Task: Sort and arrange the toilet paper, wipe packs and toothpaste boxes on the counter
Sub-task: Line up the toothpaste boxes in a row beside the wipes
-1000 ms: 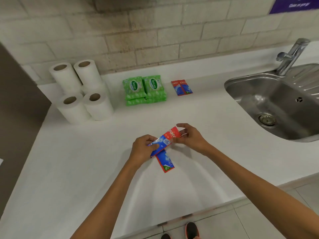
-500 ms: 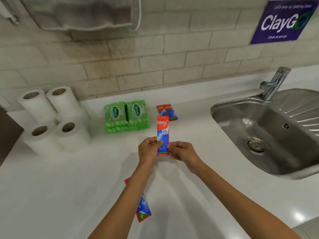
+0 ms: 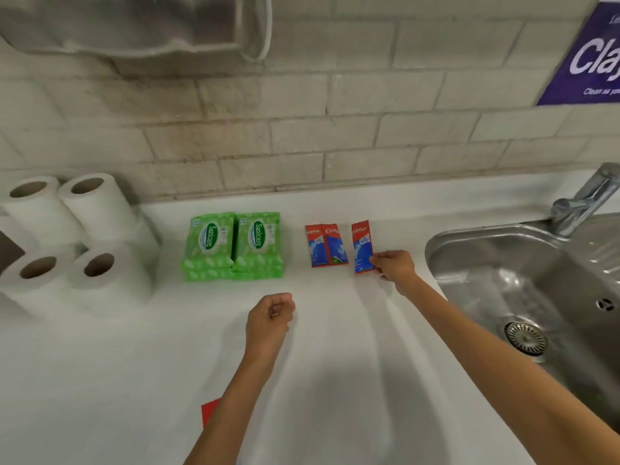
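Head view: right hand (image 3: 394, 266) pinches a toothpaste box (image 3: 362, 246) lying lengthwise toward twelve o'clock, just right of the pair (image 3: 325, 245); left hand (image 3: 270, 318) curled, empty.

Right hand (image 3: 394, 267) on toothpaste box (image 3: 362, 246)

Your right hand (image 3: 394, 267) reaches far forward on a straight arm, fingers (image 3: 375, 260) pinched together. Your left hand (image 3: 270, 318) hangs back nearer you, fingers curled loosely into the palm, empty, wrist slightly bent.
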`<state>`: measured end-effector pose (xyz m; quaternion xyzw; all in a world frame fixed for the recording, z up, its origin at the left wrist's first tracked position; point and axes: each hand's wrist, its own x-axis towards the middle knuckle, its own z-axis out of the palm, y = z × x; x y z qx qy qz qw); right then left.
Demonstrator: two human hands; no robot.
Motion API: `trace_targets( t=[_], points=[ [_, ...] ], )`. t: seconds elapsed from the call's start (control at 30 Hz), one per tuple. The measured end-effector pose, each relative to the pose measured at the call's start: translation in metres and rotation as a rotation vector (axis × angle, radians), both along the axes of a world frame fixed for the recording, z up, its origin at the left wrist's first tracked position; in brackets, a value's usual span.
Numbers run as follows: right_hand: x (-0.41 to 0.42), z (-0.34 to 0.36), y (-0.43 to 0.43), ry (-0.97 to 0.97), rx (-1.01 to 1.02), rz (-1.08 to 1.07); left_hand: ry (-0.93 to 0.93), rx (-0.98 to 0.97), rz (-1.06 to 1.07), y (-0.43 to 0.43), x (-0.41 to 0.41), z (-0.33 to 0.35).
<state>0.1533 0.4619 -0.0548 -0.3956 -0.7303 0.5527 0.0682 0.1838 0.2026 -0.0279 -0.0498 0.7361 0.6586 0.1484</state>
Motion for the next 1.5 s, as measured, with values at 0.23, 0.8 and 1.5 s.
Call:
trace_targets(
  t=[0.23, 0.8, 1.5],
  points=[
    [-0.037, -0.019, 0.014, -0.097, 0.229, 0.115, 0.002, -0.060, 0.016, 0.008, -0.005, -0.008],
    [-0.032, -0.029, 0.011, -0.098, 0.662, 0.507, 0.061, -0.135, -0.094, 0.024, -0.005, -0.007],
    [-0.027, -0.023, -0.002, -0.035, 0.643, 0.411, 0.121, -0.171, -0.144, 0.017, -0.013, -0.005]
  ],
)
